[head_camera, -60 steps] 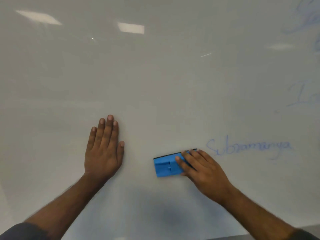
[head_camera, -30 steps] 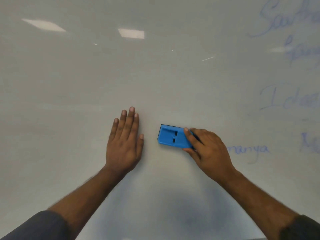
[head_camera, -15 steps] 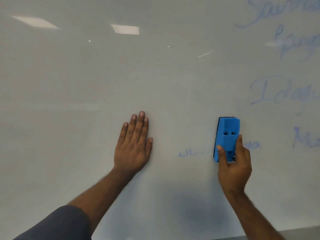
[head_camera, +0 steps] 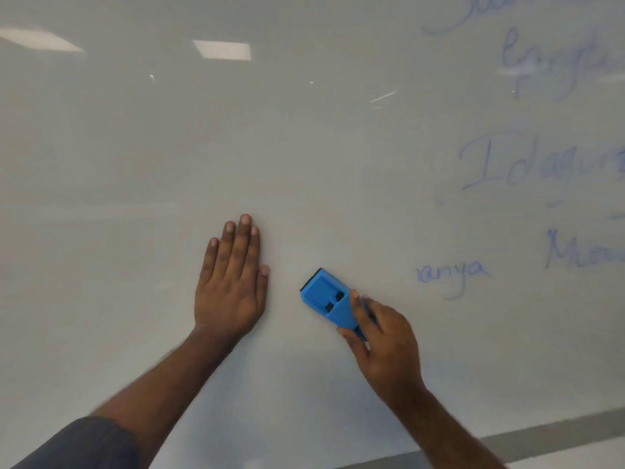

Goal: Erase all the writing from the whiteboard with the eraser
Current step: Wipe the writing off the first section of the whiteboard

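A white whiteboard point(head_camera: 304, 147) fills the view. My right hand point(head_camera: 385, 340) grips a blue eraser point(head_camera: 326, 299) by its lower end and holds it tilted against the board. My left hand point(head_camera: 233, 279) lies flat on the board just left of the eraser, fingers straight and together. Blue writing remains on the right: the letters "anya" point(head_camera: 453, 274) to the right of the eraser, a word starting "Ida" point(head_camera: 527, 164) above it, a word starting "M" point(head_camera: 581, 252) at the right edge, and more script point(head_camera: 548, 59) at the top right.
The board's lower edge point(head_camera: 541, 431) runs across the bottom right corner. Ceiling lights reflect point(head_camera: 223, 49) in the upper left of the board.
My right hand has swept the eraser from upright beside "ya" back left and tilted it, wiping away the "ul" fragment. The view has shifted slightly left. The left hand stays flat.
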